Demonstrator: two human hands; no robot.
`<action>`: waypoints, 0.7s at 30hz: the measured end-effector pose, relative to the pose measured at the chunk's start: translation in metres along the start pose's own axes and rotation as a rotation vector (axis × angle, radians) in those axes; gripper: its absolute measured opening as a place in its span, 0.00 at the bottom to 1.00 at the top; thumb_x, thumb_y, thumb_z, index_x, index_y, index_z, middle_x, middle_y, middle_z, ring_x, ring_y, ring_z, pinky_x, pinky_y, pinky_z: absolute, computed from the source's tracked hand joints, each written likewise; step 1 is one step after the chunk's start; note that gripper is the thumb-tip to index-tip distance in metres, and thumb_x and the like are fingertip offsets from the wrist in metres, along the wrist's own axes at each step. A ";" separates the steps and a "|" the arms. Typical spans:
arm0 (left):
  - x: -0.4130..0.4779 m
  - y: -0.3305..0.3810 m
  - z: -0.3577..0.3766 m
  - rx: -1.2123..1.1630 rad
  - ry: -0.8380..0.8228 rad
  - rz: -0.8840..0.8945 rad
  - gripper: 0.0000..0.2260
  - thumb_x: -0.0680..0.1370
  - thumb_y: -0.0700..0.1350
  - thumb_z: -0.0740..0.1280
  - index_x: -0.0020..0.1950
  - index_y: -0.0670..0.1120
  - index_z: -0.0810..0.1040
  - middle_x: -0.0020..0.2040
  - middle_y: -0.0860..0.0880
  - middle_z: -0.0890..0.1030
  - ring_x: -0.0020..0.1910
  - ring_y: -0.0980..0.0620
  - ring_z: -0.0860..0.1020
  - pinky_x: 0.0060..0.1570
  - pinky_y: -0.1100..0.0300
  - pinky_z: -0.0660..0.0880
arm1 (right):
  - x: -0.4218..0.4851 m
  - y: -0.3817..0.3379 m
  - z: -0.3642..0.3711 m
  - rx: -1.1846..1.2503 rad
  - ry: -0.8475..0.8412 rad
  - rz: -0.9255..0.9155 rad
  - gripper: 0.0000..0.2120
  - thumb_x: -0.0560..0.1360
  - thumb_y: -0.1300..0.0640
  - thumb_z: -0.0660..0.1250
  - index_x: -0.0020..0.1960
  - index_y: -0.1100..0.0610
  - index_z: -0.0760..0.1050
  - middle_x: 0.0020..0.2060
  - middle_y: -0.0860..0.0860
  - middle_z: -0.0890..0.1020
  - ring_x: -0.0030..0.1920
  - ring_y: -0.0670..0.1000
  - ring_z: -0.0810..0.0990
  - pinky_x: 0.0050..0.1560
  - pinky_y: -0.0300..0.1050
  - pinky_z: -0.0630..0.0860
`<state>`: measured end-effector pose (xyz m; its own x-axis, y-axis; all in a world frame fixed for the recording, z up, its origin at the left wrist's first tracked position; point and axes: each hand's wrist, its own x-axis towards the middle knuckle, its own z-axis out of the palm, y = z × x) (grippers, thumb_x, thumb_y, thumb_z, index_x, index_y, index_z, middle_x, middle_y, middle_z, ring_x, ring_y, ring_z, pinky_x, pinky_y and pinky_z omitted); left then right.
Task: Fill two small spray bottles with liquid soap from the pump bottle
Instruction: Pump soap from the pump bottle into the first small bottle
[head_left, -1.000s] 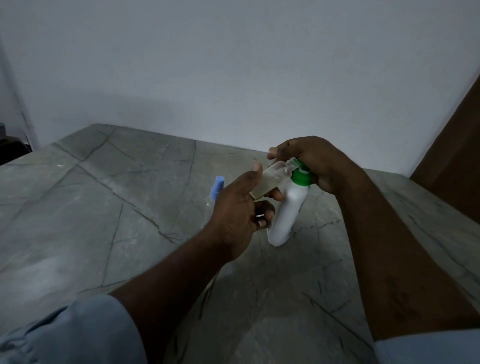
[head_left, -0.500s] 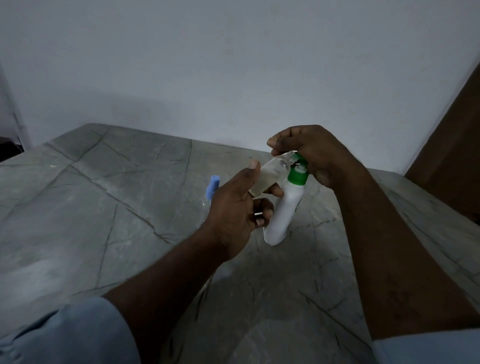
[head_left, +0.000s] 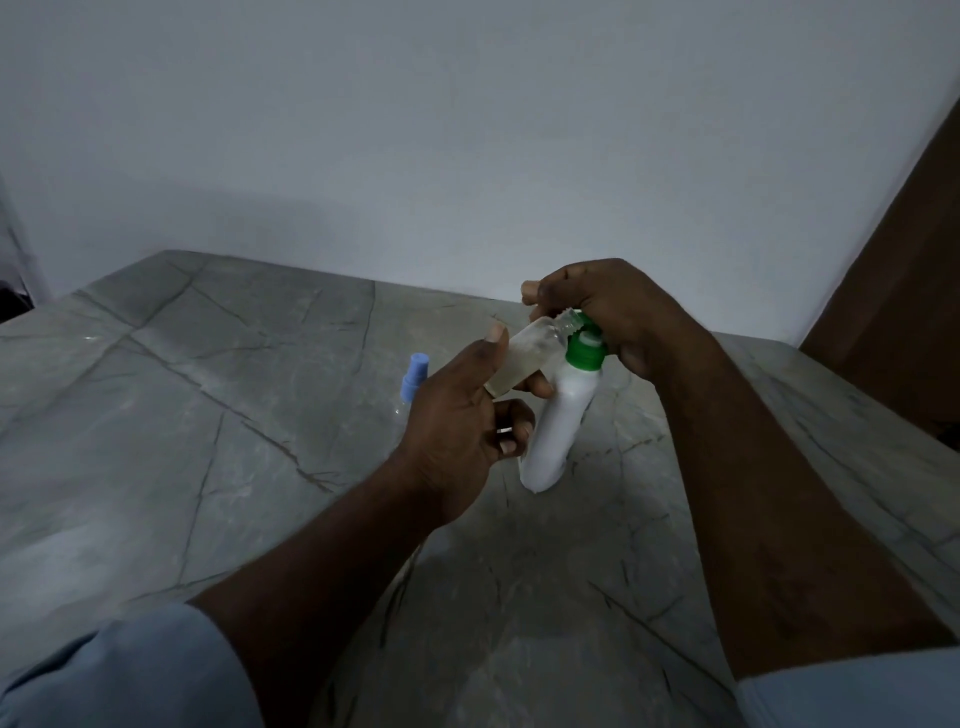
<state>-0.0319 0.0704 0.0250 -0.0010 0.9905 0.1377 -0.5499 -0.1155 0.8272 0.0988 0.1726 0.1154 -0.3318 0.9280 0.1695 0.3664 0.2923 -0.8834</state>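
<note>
A white soap bottle (head_left: 558, 426) with a green collar (head_left: 584, 356) stands tilted on the grey stone table (head_left: 208, 426). My right hand (head_left: 608, 306) grips its top, covering the pump head. My left hand (head_left: 462, 421) holds a small clear spray bottle (head_left: 524, 358), uncapped, tilted with its open neck up against the green top under my right fingers. Pale liquid shows in its lower part. A second small clear bottle (head_left: 410, 387) with a blue spray cap stands to the left, partly hidden behind my left hand.
A plain white wall (head_left: 467, 156) rises at the table's far edge. A brown wooden panel (head_left: 898, 291) stands at the right. The table's left edge drops off near a dark gap at far left.
The soap bottle's green collar has risen slightly and a white part shows above it; my right hand has lifted a little. My left hand keeps the small bottle at the spout.
</note>
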 end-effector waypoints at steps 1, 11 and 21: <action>0.000 0.000 0.001 -0.002 -0.006 0.005 0.27 0.74 0.59 0.64 0.62 0.40 0.78 0.44 0.43 0.80 0.28 0.51 0.72 0.27 0.62 0.71 | -0.001 -0.002 -0.002 0.001 0.012 -0.032 0.08 0.70 0.53 0.76 0.43 0.58 0.86 0.47 0.52 0.88 0.53 0.56 0.86 0.58 0.55 0.82; -0.001 0.003 0.003 0.025 0.024 0.008 0.23 0.82 0.56 0.60 0.64 0.39 0.77 0.44 0.43 0.81 0.28 0.51 0.72 0.27 0.61 0.71 | 0.001 -0.003 -0.002 0.011 -0.017 -0.004 0.06 0.73 0.62 0.70 0.41 0.57 0.85 0.49 0.47 0.88 0.57 0.57 0.85 0.64 0.63 0.78; -0.001 0.003 0.001 -0.016 0.075 -0.015 0.18 0.81 0.56 0.63 0.57 0.41 0.80 0.41 0.42 0.80 0.27 0.50 0.71 0.27 0.62 0.70 | 0.004 0.005 0.004 -0.039 -0.015 0.074 0.07 0.76 0.62 0.70 0.45 0.54 0.86 0.51 0.53 0.87 0.56 0.63 0.84 0.53 0.55 0.82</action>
<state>-0.0332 0.0692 0.0279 -0.0547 0.9950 0.0834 -0.5639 -0.0997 0.8198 0.0961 0.1766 0.1102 -0.3150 0.9441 0.0974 0.4243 0.2319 -0.8753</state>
